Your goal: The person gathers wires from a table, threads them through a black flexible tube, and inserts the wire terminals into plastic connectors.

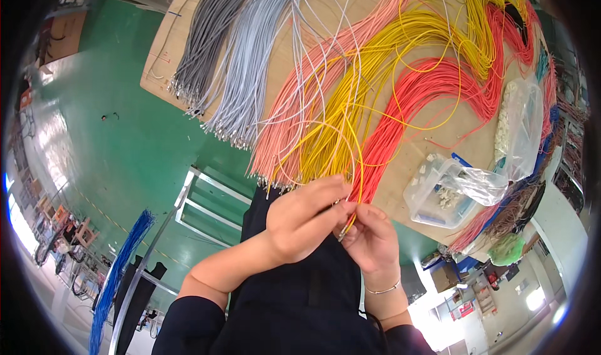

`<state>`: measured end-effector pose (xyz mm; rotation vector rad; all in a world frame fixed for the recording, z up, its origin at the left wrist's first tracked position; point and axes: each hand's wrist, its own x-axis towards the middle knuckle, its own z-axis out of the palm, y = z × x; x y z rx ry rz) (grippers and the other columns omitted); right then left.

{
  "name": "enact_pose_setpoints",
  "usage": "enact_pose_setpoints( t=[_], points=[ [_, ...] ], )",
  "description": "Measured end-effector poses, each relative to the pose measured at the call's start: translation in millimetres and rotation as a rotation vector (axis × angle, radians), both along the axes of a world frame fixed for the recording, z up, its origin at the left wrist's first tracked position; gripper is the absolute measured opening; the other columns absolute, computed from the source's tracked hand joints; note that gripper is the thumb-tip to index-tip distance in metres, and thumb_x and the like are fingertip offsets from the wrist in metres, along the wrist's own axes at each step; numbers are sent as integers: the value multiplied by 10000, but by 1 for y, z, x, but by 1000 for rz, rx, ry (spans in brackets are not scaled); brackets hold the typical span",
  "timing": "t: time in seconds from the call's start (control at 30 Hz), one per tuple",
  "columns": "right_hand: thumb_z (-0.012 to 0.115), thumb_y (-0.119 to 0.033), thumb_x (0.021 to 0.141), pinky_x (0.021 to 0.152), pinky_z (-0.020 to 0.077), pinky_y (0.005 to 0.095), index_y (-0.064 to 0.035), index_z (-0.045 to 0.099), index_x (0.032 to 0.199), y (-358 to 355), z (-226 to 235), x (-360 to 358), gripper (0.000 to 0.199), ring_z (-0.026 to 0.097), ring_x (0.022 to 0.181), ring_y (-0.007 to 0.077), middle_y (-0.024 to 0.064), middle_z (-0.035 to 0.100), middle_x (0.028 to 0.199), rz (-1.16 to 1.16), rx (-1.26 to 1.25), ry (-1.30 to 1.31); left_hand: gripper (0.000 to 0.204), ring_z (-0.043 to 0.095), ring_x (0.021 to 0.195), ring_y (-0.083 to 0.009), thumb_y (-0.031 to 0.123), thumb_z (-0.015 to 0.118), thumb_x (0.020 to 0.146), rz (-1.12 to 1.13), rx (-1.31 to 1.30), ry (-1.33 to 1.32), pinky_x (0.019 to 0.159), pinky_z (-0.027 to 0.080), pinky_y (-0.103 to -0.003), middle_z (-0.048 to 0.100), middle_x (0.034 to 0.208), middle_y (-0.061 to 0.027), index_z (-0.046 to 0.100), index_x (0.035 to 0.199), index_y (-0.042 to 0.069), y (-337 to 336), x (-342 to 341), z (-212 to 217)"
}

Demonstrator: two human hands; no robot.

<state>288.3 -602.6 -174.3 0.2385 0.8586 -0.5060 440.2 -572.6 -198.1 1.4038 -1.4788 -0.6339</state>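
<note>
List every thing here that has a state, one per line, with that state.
left hand: closed, pinching wire ends
right hand: fingers curled around the yellow wire
yellow wire: held at its tip, looping up over the table
yellow bundle: lying loose, spread out
red bundle: lying curved, ends at the table edge
grey bundle: lying straight, untouched
plastic tub: open, small white parts inside
clear bag: lying crumpled, white parts inside

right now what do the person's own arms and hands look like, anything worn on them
Both hands are bare, no gloves. The left hand shows no ring or band, and its forearm is bare up to a dark navy sleeve pushed up near the elbow. The right hand has a thin silver bangle round the wrist, with another dark sleeve edge just below it.
</note>
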Motion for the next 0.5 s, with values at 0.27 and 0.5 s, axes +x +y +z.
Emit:
enact_pose_setpoints(
  t=[0.27, 0.5],
  points=[
    [469, -109, 835, 640, 442, 233, 64, 551, 950, 2, -1, 11, 223, 528, 646, 115, 78, 589, 817, 103, 40, 148, 226, 557, 760, -208, 76, 623, 548, -156, -174, -213, 596, 445, -275, 564, 812, -64, 607, 767, 21, 13, 6, -3],
    [507, -86, 818, 596, 420, 212, 61, 565, 934, -5, -11, 12, 195, 496, 615, 88, 83, 587, 789, 114, -56, 188, 365, 535, 841, -257, 55, 713, 561, -70, 154, 98, 739, 417, -351, 563, 888, -74, 571, 896, 25, -15, 40, 7]
  ],
)
